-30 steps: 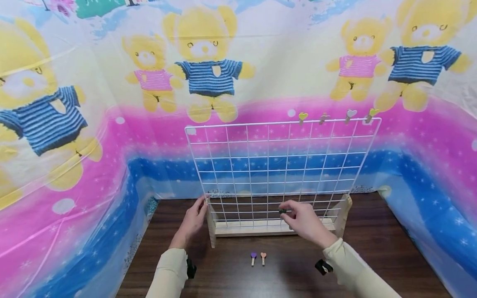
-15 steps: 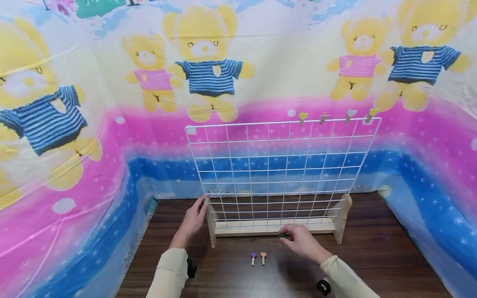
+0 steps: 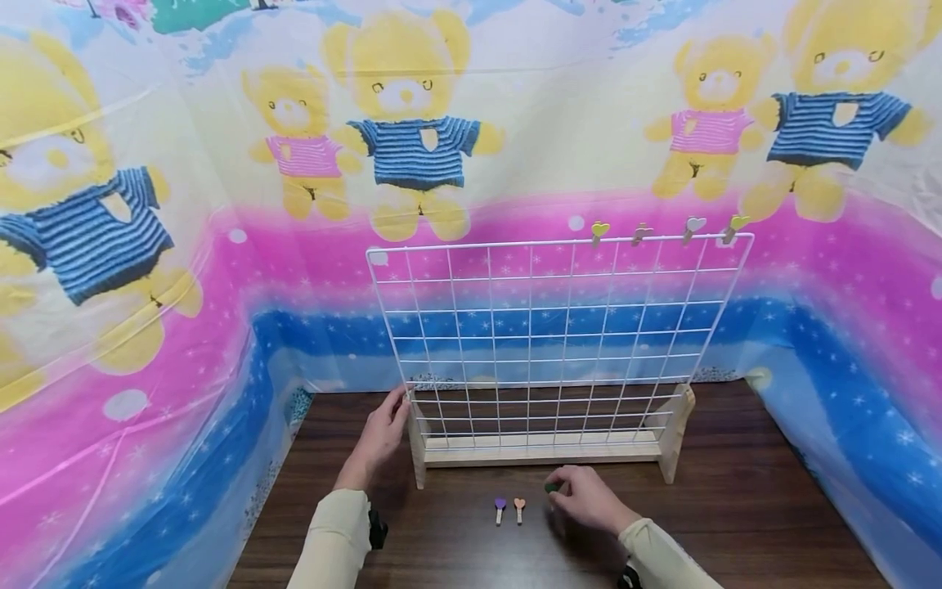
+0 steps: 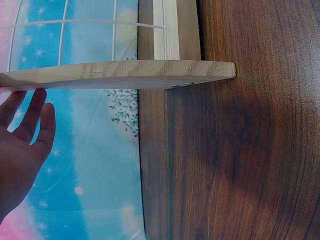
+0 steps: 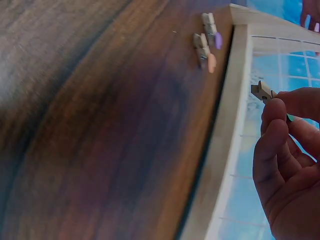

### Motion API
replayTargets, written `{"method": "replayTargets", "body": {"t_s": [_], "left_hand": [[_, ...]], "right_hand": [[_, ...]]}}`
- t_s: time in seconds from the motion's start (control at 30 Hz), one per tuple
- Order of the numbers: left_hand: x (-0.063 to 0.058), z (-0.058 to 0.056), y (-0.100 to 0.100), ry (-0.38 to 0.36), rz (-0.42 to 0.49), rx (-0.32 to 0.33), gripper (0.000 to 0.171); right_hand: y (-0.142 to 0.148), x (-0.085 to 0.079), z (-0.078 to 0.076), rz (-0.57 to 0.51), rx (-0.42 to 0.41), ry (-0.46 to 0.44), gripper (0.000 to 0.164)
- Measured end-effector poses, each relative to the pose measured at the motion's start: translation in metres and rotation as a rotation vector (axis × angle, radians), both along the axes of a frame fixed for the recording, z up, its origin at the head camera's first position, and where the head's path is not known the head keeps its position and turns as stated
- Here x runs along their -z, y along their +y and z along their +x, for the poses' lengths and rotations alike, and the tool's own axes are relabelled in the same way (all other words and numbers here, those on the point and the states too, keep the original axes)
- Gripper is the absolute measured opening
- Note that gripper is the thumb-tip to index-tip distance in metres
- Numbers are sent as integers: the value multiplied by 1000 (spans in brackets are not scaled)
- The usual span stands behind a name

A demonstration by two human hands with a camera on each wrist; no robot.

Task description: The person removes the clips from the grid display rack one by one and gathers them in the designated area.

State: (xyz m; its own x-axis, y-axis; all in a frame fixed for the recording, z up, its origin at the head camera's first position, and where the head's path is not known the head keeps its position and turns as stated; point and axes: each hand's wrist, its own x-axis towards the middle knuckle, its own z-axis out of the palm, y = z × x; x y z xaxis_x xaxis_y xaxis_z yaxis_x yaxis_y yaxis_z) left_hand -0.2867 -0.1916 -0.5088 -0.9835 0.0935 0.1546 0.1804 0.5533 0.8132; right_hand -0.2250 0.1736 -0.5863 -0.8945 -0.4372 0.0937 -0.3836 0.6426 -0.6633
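My right hand [image 3: 589, 497] is low over the table, pinching a small wooden clothespin [image 5: 262, 93] between thumb and fingertips. A bit of green [image 3: 552, 487] shows at its decorated end. To the left of that hand lie two more clothespins side by side, one with a purple heart [image 3: 500, 505] and one with an orange heart [image 3: 519, 505]. My left hand [image 3: 383, 429] has its fingertips against the wooden side post [image 4: 120, 70] of the stand, fingers extended. White wire grid [image 3: 530, 337] rises upright from this stand.
Several heart clothespins are clipped along the grid's top bar at the right, among them a yellow one [image 3: 599, 230] and a white one [image 3: 694, 225]. Dark wooden table [image 3: 441, 548] lies below. A cloth printed with bears [image 3: 559, 123] surrounds it.
My right hand has come down from in front of the grid's lower part to just above the table, still pinching the green clothespin. The left hand has stayed at the post.
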Motion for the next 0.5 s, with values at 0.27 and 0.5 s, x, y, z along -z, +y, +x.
{"method": "replayTargets", "body": {"t_s": [0.27, 0.5], "left_hand": [[0, 0, 0, -6, 7, 0, 37], [1, 1, 0, 18, 4, 7, 38]], "right_hand": [[-7, 17, -1, -43, 13, -44, 16], [-11, 28, -5, -53, 33, -71, 10]]}}
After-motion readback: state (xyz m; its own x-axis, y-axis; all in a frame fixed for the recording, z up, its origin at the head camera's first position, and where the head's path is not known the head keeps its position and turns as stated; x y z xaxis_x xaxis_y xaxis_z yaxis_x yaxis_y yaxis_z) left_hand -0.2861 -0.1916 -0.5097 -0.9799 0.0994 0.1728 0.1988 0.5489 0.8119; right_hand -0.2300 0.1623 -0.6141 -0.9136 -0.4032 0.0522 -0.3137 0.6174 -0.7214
